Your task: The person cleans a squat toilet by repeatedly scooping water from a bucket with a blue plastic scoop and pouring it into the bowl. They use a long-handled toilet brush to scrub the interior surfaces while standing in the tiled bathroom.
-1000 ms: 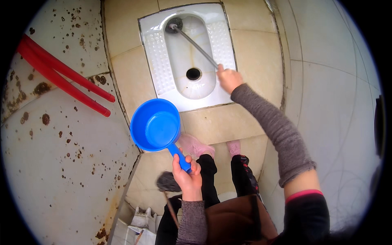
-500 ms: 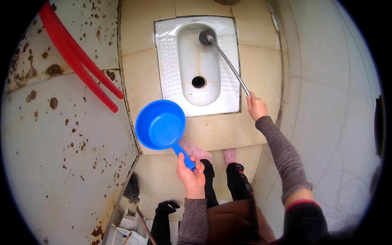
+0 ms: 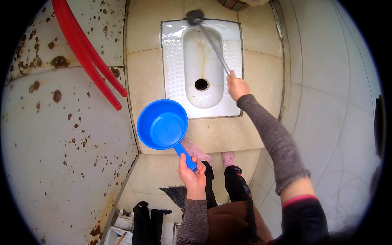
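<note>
My left hand (image 3: 192, 173) is closed round the handle of a blue plastic dipper (image 3: 163, 124), held bowl upward over the tiled floor left of the toilet's near edge. No water can be made out in it. My right hand (image 3: 237, 86) grips the end of a toilet brush (image 3: 214, 47) with a long metal handle. Its dark round head (image 3: 195, 17) is at the far edge of the white squat toilet (image 3: 232, 61); whether it touches anything I cannot tell. Brownish stains run down the toilet's basin, and the dark drain hole (image 3: 201, 84) lies near its closer end.
Two red hose ends (image 3: 87, 57) hang at the left beside a rust-spotted wall (image 3: 61, 134). A round wooden-looking container (image 3: 232, 4) stands at the far edge. Pink shoes (image 3: 228, 158) are on the floor below. Another person's dark legs (image 3: 147, 222) and dark bristles (image 3: 175, 195) show at lower left.
My right hand has moved left and away from me, carrying the brush head from inside the basin to the toilet's far rim. The dipper stays nearly still. The dark legs at lower left have shifted.
</note>
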{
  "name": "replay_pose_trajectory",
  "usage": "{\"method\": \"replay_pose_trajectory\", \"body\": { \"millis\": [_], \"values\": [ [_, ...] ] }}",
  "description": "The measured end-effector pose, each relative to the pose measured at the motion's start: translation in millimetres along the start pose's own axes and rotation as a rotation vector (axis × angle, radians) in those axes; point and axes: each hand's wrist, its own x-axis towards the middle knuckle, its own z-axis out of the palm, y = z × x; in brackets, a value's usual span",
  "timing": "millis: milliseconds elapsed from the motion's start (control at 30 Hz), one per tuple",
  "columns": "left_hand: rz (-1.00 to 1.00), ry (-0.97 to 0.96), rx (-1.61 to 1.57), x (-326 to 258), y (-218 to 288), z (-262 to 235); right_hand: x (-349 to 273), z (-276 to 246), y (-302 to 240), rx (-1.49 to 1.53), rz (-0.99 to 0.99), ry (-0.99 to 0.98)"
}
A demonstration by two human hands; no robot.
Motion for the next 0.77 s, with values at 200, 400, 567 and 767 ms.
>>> {"method": "replay_pose_trajectory", "body": {
  "millis": [200,400,567,767],
  "values": [
    [0.007,0.002,0.036,1,-2,1,2,17,-30,-0.003,-0.167,-0.092],
    [0.012,0.017,0.0,2,0,-5,-15,14,32,-0.015,-0.037,-0.007],
    [0.005,0.008,-0.003,1,-2,0,-48,46,6,-0.034,-0.064,-0.046],
    [-0.011,0.046,-0.005,2,3,-3,-136,78,11,0.029,-0.073,-0.15]
  ]
}}
